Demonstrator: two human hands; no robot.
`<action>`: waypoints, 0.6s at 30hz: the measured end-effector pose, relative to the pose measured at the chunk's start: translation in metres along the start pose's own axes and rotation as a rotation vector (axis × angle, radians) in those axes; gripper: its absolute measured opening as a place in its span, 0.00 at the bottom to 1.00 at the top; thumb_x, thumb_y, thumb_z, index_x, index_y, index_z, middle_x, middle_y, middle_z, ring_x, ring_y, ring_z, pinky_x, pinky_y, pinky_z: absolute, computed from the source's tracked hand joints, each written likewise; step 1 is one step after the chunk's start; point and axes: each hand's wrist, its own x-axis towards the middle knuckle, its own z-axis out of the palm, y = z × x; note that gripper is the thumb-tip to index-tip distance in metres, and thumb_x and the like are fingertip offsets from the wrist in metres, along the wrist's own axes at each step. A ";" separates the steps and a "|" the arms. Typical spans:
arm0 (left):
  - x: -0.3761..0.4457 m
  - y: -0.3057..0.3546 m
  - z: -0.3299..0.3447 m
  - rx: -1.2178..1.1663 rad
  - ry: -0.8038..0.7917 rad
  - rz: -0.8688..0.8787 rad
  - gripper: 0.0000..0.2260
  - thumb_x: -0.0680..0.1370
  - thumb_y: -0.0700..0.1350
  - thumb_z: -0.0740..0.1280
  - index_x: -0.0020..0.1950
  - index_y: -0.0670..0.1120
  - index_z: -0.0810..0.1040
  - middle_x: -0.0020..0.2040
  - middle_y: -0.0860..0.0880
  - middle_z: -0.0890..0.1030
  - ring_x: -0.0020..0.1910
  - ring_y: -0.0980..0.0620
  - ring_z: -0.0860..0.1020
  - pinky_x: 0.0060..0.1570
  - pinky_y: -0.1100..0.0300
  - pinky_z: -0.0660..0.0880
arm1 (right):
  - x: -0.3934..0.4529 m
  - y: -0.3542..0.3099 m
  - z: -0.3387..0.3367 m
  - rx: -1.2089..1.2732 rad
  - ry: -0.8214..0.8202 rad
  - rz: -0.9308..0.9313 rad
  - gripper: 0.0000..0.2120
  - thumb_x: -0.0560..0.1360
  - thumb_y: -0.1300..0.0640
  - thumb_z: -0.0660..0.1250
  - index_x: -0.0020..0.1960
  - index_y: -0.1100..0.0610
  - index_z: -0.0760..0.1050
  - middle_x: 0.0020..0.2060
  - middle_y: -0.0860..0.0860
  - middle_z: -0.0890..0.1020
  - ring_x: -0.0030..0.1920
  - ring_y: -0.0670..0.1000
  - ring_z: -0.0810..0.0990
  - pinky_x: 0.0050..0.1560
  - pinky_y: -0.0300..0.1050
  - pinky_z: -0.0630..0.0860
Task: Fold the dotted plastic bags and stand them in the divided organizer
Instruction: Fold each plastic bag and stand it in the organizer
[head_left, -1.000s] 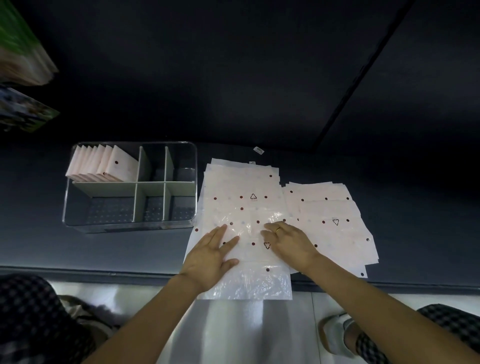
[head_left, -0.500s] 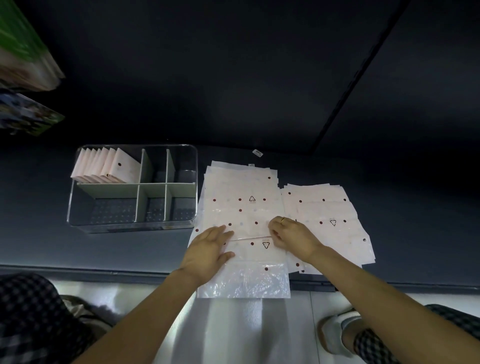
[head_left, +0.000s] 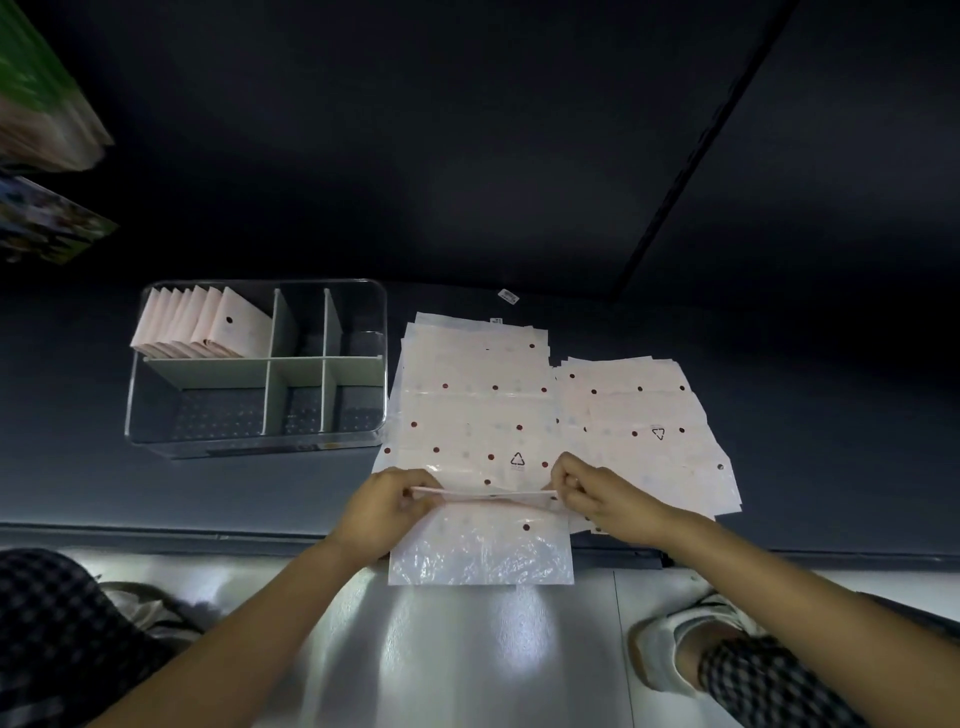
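A dotted plastic bag (head_left: 480, 551) lies at the near edge of the dark table, its lower part hanging over the edge. My left hand (head_left: 384, 506) pinches its far left corner and my right hand (head_left: 602, 496) pinches its far right corner, with that far edge lifted and doubled toward me. Beneath it lies a stack of flat dotted bags (head_left: 472, 395), and a second stack (head_left: 644, 421) sits to the right. The clear divided organizer (head_left: 358, 447) stands at the left, with several folded bags (head_left: 208, 327) upright in its far left compartment.
The dark table's front edge (head_left: 156, 535) runs across the view above a pale floor. A small white label (head_left: 508, 296) lies behind the stacks. Colourful packages (head_left: 47, 156) sit at the far left. My checkered trouser legs and a white shoe (head_left: 670, 644) are below.
My hands went from lying flat on the top bag to pinching its far edge at both corners and drawing that edge toward me, making a fold.
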 end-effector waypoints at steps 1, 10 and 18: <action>0.001 0.002 0.000 -0.070 -0.002 -0.022 0.03 0.76 0.44 0.69 0.45 0.52 0.81 0.40 0.48 0.81 0.39 0.51 0.77 0.42 0.57 0.74 | 0.000 0.003 0.000 0.074 0.029 0.026 0.05 0.79 0.59 0.57 0.45 0.53 0.65 0.29 0.46 0.67 0.32 0.47 0.63 0.37 0.43 0.61; 0.027 0.017 0.012 -0.345 0.177 -0.109 0.07 0.79 0.47 0.64 0.45 0.45 0.74 0.36 0.40 0.74 0.35 0.49 0.71 0.38 0.56 0.66 | 0.007 0.026 -0.005 0.510 0.255 0.243 0.10 0.74 0.59 0.70 0.55 0.54 0.76 0.51 0.51 0.82 0.48 0.47 0.81 0.53 0.41 0.77; 0.015 0.035 0.035 0.195 0.463 0.086 0.25 0.74 0.43 0.71 0.69 0.41 0.69 0.65 0.42 0.73 0.64 0.41 0.71 0.63 0.46 0.69 | 0.031 0.025 0.007 0.322 0.516 0.418 0.23 0.76 0.58 0.67 0.30 0.54 0.56 0.27 0.49 0.59 0.29 0.48 0.58 0.33 0.43 0.56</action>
